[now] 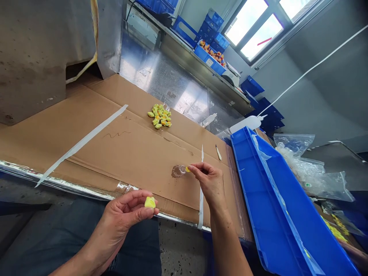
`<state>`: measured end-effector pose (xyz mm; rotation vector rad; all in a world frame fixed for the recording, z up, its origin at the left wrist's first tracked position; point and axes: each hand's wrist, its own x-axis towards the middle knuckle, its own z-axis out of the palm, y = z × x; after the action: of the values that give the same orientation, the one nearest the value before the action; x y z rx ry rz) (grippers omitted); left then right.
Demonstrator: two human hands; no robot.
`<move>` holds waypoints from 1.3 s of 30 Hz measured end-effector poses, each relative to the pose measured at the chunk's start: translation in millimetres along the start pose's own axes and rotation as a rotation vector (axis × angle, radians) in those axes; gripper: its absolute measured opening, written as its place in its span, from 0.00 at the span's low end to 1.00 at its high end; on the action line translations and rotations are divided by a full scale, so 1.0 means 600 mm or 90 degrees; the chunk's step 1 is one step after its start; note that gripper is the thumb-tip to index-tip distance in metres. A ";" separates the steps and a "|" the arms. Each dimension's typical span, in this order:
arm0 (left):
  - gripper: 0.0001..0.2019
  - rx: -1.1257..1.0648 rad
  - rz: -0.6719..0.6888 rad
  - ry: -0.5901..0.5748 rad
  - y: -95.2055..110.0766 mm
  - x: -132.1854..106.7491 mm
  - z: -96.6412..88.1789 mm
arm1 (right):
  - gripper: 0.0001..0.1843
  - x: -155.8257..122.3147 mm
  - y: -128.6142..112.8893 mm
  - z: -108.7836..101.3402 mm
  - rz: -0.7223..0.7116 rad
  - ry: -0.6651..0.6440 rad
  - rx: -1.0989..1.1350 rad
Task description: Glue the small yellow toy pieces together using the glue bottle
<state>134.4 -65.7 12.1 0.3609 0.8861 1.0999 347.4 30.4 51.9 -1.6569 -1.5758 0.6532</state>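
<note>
My left hand [126, 214] is low and near me, pinching a small yellow piece [150, 202] between thumb and fingers. My right hand [208, 180] reaches forward over the cardboard sheet [115, 145] and holds a tiny yellow-orange piece [187, 169] at its fingertips. That piece touches or hangs just beside a small clear dish [178, 171] that stands on a dark wet spot. Farther back on the cardboard lies a pile of several yellow-green and orange pieces [159, 116].
A long blue bin [276, 214] lies to the right of the cardboard. Behind it are clear plastic bags [310, 168], two white squeeze bottles [247, 123], and a small stick [218, 152]. White tape strips cross the cardboard. Blue crates line the far shelf by the window.
</note>
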 end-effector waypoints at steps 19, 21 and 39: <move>0.14 -0.028 -0.046 0.004 0.005 0.000 0.004 | 0.06 -0.035 -0.069 -0.033 0.067 -0.019 0.299; 0.14 -0.038 -0.050 -0.016 0.007 0.000 0.004 | 0.06 -0.049 -0.073 -0.026 0.093 -0.035 0.359; 0.13 -0.154 0.003 -0.021 -0.001 0.007 -0.002 | 0.10 -0.124 -0.096 0.057 0.236 -0.097 0.498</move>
<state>134.7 -62.2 9.1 0.1805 0.7129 1.1883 277.4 -39.2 67.8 -1.2999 -0.9023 1.4032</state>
